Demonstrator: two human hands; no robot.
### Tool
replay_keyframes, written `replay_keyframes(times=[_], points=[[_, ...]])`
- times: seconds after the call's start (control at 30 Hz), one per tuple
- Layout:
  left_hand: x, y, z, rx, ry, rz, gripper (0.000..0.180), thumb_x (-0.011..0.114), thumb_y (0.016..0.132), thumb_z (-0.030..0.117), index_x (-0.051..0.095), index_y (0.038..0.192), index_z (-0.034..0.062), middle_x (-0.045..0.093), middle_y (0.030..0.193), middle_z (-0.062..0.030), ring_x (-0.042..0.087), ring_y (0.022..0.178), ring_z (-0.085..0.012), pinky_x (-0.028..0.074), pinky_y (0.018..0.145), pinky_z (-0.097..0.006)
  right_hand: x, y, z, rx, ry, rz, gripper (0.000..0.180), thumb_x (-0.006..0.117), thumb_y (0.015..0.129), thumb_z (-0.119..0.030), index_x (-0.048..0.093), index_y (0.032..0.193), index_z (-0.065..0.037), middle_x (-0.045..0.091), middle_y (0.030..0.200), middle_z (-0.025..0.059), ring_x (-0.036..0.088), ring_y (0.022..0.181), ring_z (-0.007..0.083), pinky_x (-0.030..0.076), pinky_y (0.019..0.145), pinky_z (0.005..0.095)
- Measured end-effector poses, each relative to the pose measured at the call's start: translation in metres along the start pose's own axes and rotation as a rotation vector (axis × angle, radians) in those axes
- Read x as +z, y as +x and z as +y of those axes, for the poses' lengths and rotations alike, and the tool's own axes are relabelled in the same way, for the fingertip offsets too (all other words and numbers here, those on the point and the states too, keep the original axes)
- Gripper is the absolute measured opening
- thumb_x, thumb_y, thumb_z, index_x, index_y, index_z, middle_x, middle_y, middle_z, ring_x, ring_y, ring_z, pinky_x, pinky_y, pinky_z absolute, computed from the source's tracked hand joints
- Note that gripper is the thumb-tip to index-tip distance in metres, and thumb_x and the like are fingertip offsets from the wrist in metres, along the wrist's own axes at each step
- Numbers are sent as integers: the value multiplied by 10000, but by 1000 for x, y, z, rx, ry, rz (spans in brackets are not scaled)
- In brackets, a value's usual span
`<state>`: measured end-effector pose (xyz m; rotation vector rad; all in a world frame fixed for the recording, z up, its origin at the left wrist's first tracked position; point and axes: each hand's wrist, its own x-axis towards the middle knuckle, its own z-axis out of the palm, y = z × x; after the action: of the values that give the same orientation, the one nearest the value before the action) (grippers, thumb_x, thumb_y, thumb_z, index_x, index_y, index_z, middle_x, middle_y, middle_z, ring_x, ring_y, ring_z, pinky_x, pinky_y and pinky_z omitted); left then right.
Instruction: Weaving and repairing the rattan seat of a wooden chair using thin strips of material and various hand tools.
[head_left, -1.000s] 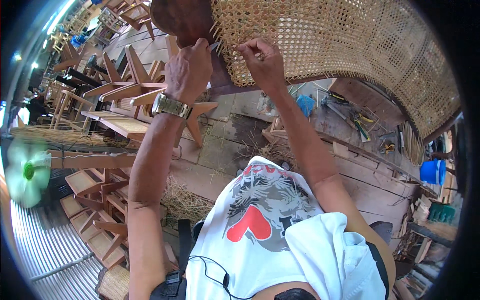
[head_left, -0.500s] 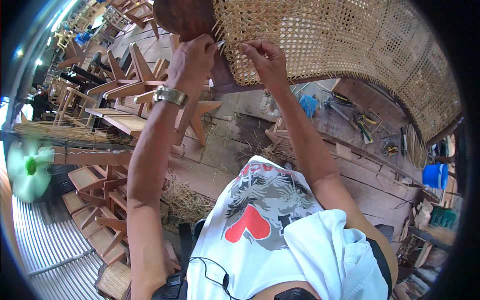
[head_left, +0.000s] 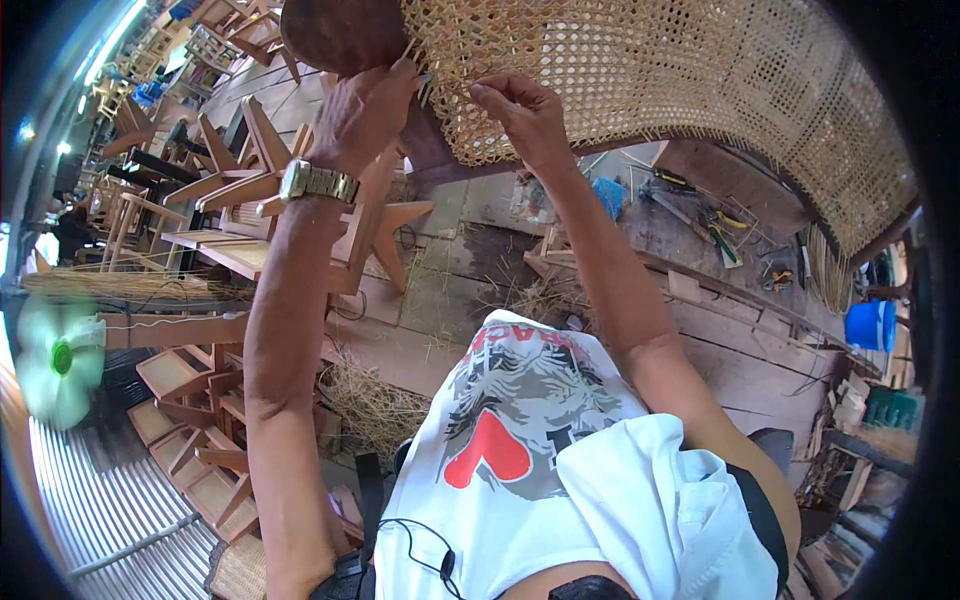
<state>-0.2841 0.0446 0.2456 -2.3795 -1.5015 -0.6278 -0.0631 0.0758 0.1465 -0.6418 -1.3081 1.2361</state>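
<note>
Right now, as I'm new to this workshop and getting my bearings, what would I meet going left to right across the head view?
Electric fan with a green hub, left hand, right hand, crumpled blue plastic, bundle of thin cane strips, blue bucket.

At right of centre in the frame, we see tools (head_left: 678, 211) and a crumpled blue bag (head_left: 608, 196) lying on a wooden table (head_left: 672, 243); lower, left of centre, straw-like scraps (head_left: 372, 408) litter the floor (head_left: 432, 312).
</note>
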Motion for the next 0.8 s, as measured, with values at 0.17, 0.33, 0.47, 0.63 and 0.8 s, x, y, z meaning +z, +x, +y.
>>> replay_keyframes(times=[0.17,0.33,0.47,0.63,0.8], points=[[6,-5,14,-218,38,-78,203,595,1057,302,624,1070,102,733,880,-186,715,832,-438,546,671,-536,7,2,11,-96,-248,51,177,780,968,-185,797,1041,-25,727,788,6,611,709,55,494,637,266],[12,-11,27,-238,166,-34,225,602,1047,305,608,1040,81,751,925,-165,734,889,-420,564,696,-542,16,3,20,-207,-342,147,178,772,949,-186,802,1032,-32,755,776,55,673,674,99,518,605,295],[15,-14,26,-201,168,9,237,615,1040,306,592,998,73,747,912,-148,740,877,-409,566,693,-545,14,1,16,-164,-317,141,170,762,948,-179,799,1021,-31,761,792,63,695,695,106,529,616,303],[18,-16,22,-171,187,51,222,627,1033,291,581,983,80,741,889,-144,742,853,-402,566,676,-537,13,4,18,-200,-303,142,170,762,948,-185,795,1007,-30,760,798,68,702,705,115,532,627,308],[19,-16,18,-130,197,77,231,639,1025,306,569,976,91,741,868,-127,744,830,-391,565,648,-526,12,6,22,-177,-307,161,159,762,948,-196,802,990,-48,748,793,70,683,692,139,526,635,321]])
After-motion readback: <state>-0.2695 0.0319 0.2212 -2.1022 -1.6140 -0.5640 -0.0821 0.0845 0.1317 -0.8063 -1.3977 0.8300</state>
